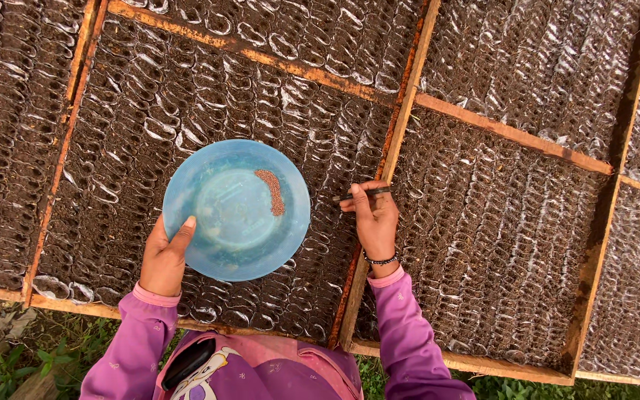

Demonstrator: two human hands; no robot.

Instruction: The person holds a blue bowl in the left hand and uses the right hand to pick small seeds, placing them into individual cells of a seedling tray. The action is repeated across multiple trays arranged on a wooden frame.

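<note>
Rows of small dark plastic bags (150, 111), packed with soil, fill the wooden frames (401, 111) from the left edge to the right. The left hand (166, 258), coming up from a pink sleeve (124, 348), is clamped on the near rim of a round, pale blue plastic plate (236, 210), thumb lying on the upper face. On the plate, right of its middle, lies a short streak of small brown seeds (270, 191). The right hand (373, 218), a dark beaded bracelet (381, 260) at its wrist, is closed on a thin dark stick (361, 193), held level over the bags beside the frame's slat and pointing left toward the plate.
</note>
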